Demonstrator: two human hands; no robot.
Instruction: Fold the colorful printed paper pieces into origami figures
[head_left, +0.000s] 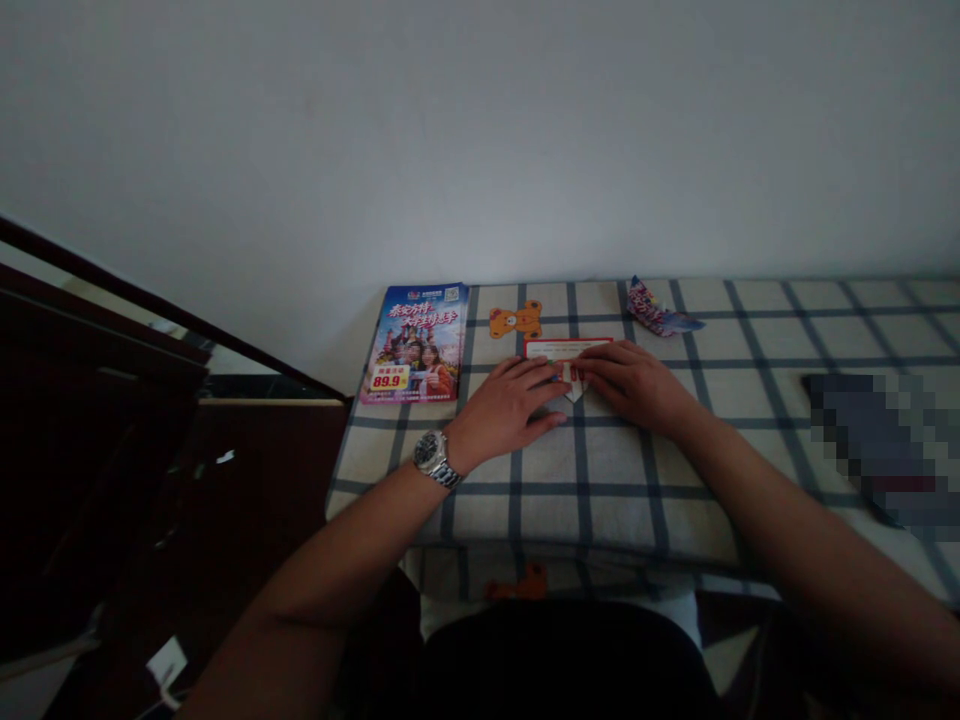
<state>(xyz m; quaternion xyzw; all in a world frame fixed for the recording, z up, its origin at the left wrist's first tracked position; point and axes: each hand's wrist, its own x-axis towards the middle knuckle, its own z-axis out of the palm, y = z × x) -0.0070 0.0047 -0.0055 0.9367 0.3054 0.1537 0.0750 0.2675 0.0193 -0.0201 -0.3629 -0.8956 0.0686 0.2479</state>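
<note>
A partly folded sheet of paper [564,349], white with a red edge and a pointed lower end, lies on the checked cloth. My left hand [511,402] rests palm down on its left part, fingers stretched out and thumb apart. From the other side, my right hand [637,385] has its fingertips closed together at the paper's right part; its thumb is partly hidden. Both hands cover much of the sheet. To the left lies a stack of printed flyers [415,345], blue and pink. A folded paper piece [660,312] with a similar print stands behind my right hand.
The checked tablecloth [600,510] covers a table against a pale wall [480,140]. A printed bear [516,320] shows on the cloth. A dark, pixelated flat object [877,450] lies at the right. Dark wooden furniture [90,430] stands to the left.
</note>
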